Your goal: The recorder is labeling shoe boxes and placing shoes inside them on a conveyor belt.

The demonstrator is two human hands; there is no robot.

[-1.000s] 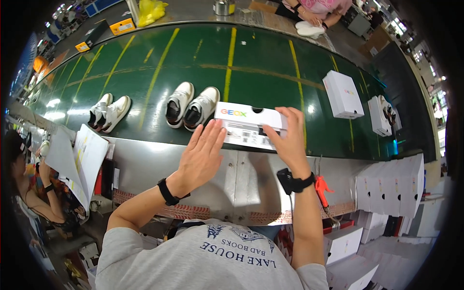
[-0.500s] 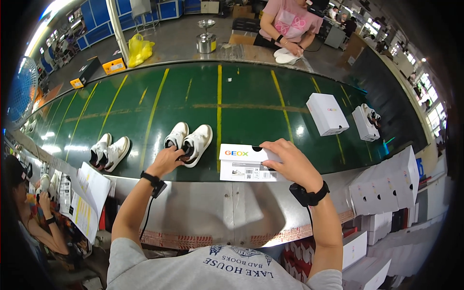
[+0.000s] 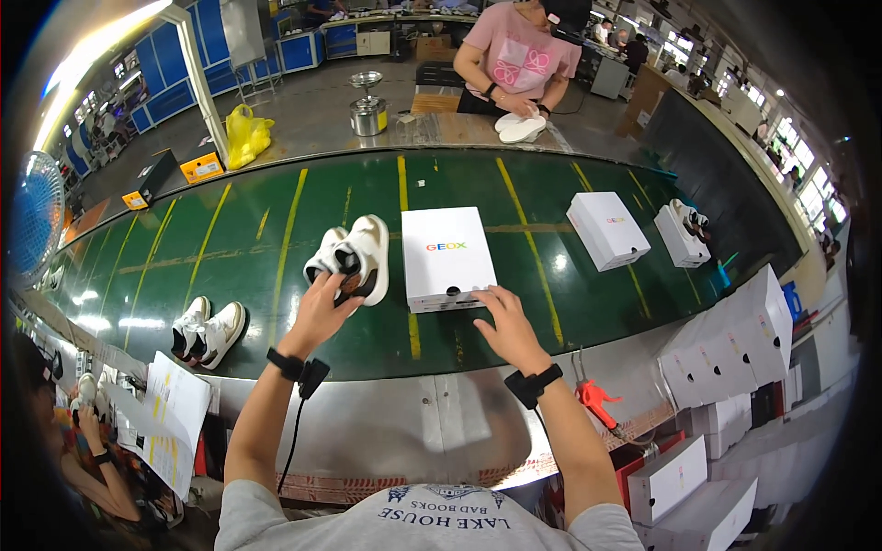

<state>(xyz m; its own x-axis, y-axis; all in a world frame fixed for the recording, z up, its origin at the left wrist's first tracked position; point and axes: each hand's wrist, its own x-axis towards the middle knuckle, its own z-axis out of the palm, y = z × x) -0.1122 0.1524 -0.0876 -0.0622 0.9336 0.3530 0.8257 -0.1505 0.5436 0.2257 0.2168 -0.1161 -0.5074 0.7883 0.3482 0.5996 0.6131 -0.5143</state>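
My left hand [image 3: 323,310] is closed on the heel end of a white and beige sneaker [image 3: 370,262], fingers at its dark opening. The matching sneaker [image 3: 324,253] stands close against it on the left. Just to the right, a white shoebox [image 3: 448,253] lies flat with its lid on, across a yellow line of the green conveyor belt [image 3: 367,344]. My right hand [image 3: 505,326] is at the box's near right corner, its fingertips touching the front edge and its thumb spread away.
Another pair of sneakers [image 3: 210,332] sits at left on the belt. Two white boxes stand farther right: a lidded one [image 3: 608,230] and one with shoes [image 3: 683,236]. A red air gun [image 3: 597,400] hangs by the near edge. Across the belt, a person [image 3: 519,60] handles white shoes.
The shoebox has gone from showing me its front side in my right hand to lying flat, farther onto the belt. My right hand has loosened its grip. The left-hand sneakers have shifted away from me.
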